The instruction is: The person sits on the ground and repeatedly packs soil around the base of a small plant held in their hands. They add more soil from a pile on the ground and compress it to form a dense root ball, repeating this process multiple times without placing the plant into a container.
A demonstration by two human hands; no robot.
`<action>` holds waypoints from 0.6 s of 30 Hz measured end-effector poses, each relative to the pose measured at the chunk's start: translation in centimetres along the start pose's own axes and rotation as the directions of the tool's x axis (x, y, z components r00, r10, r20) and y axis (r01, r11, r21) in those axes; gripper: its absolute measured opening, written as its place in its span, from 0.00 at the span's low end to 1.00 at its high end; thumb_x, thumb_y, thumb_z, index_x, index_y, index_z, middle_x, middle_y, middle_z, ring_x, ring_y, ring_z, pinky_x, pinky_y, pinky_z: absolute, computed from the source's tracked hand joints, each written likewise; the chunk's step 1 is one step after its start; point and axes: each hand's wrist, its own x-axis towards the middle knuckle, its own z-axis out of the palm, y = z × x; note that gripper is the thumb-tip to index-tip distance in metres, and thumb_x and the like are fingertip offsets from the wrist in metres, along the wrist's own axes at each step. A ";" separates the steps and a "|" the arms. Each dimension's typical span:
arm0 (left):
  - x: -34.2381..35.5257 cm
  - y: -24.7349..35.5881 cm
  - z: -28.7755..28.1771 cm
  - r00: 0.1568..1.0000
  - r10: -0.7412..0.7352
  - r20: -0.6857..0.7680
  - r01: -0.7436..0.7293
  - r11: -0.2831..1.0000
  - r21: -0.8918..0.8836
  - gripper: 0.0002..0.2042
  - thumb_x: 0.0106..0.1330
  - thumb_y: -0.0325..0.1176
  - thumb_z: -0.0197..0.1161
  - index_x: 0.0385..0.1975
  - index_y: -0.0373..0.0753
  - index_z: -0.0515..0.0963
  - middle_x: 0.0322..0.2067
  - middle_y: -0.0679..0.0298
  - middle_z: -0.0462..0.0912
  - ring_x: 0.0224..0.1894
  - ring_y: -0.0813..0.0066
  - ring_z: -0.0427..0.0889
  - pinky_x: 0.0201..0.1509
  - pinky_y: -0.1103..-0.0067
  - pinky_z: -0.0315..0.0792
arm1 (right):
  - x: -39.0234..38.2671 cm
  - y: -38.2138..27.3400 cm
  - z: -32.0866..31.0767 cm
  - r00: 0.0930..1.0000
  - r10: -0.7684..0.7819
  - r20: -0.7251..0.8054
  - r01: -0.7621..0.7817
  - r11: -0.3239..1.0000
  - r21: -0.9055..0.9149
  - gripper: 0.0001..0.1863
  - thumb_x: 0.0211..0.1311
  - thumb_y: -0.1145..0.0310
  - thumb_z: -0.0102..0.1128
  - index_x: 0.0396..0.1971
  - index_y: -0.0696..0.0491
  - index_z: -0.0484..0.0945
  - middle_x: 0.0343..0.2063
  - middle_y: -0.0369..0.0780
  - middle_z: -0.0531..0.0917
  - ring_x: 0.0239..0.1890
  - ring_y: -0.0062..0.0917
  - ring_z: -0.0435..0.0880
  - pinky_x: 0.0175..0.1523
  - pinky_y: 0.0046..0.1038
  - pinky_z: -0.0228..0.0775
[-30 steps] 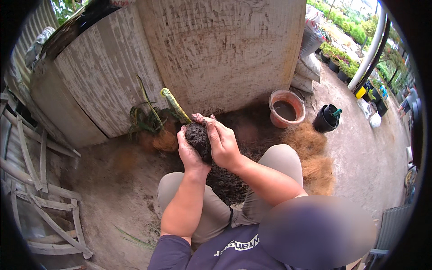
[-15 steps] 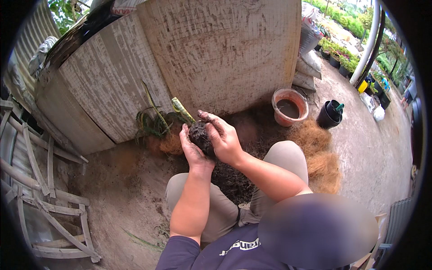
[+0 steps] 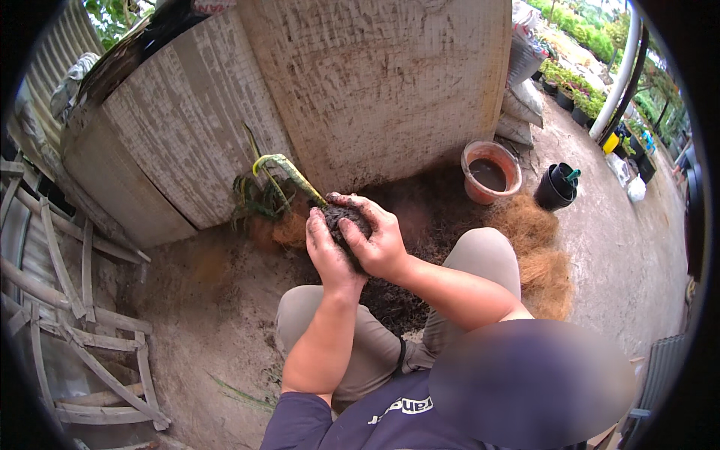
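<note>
Between my two cupped palms sits a dark, moist ball of soil. A long green leaf with yellow edges sticks out of its far side and bends over to the left at the top. My left hand supports the ball from the left and below. Curled over its right side is my right hand, with the thumb pressed onto the soil. Dirt coats the fingers of both hands. Beyond them, more striped leafy plants lean by the boards, beside a clump of brown fibre.
Loose dark soil covers the floor between my knees. To the right are a clay-coloured pot with dark contents, stacked black pots and brown fibre. Upright boards close off the far side; a wooden frame lies left.
My hands have closed further around the soil ball, the right thumb now lying across it. The leaf has turned, so its bent-over tip shows. The view has shifted slightly.
</note>
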 end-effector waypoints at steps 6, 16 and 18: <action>-0.2 2.5 0.7 0.995 -0.099 -0.023 0.095 0.985 -0.142 0.19 0.65 0.48 0.43 0.42 0.39 0.72 0.40 0.62 0.76 0.44 0.68 0.74 0.51 0.74 0.67 | 0.6 -0.2 0.2 0.984 -0.049 0.169 0.042 0.998 0.046 0.18 0.62 0.67 0.45 0.49 0.61 0.68 0.50 0.45 0.72 0.53 0.27 0.69 0.59 0.28 0.57; -1.1 5.9 -0.2 0.973 -0.222 -0.057 0.204 0.952 -0.227 0.18 0.62 0.48 0.45 0.34 0.41 0.75 0.31 0.60 0.79 0.33 0.62 0.78 0.38 0.63 0.74 | 6.9 0.5 -3.3 0.804 0.592 0.045 -0.486 0.613 0.622 0.16 0.63 0.58 0.42 0.35 0.55 0.73 0.32 0.40 0.80 0.35 0.29 0.80 0.40 0.30 0.68; -1.5 6.6 -0.5 0.974 -0.213 -0.072 0.189 0.951 -0.245 0.18 0.62 0.47 0.44 0.35 0.40 0.75 0.34 0.58 0.79 0.35 0.60 0.78 0.40 0.61 0.73 | 7.4 4.0 -5.3 0.745 0.652 0.141 -0.519 0.433 0.738 0.17 0.63 0.57 0.42 0.33 0.55 0.74 0.31 0.41 0.80 0.34 0.31 0.80 0.39 0.33 0.70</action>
